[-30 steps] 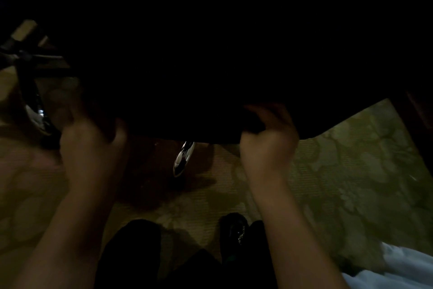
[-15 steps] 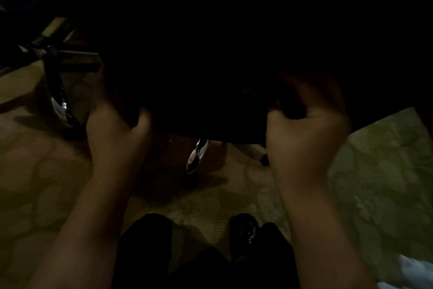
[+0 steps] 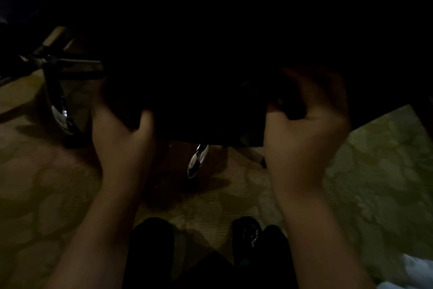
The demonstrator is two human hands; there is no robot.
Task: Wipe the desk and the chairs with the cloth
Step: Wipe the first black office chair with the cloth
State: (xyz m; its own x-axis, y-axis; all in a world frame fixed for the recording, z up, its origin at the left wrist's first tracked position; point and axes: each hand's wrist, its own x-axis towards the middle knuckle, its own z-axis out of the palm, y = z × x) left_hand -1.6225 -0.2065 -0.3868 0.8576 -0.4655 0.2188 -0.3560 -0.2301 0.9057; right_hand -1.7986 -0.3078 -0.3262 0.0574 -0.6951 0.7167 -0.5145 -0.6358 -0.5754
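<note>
The scene is very dark. A black chair seat [image 3: 210, 73] fills the upper middle, its front edge toward me. My left hand [image 3: 121, 134] grips that front edge on the left, thumb on top. My right hand [image 3: 304, 134] is at the edge on the right, fingers curled round a dark wad [image 3: 293, 107] that looks like the cloth, pressed on the seat. The desk is not visible.
Chrome legs of the chair base show under the seat [image 3: 198, 161] and at the left [image 3: 59, 110]. My dark shoes [image 3: 248, 234] stand on patterned carpet [image 3: 375, 183]. Something white [image 3: 417, 270] lies at the bottom right corner.
Both hands have shifted rightward along the seat's front edge. My right hand has gone further onto the seat with the dark wad. The view has shifted a little too.
</note>
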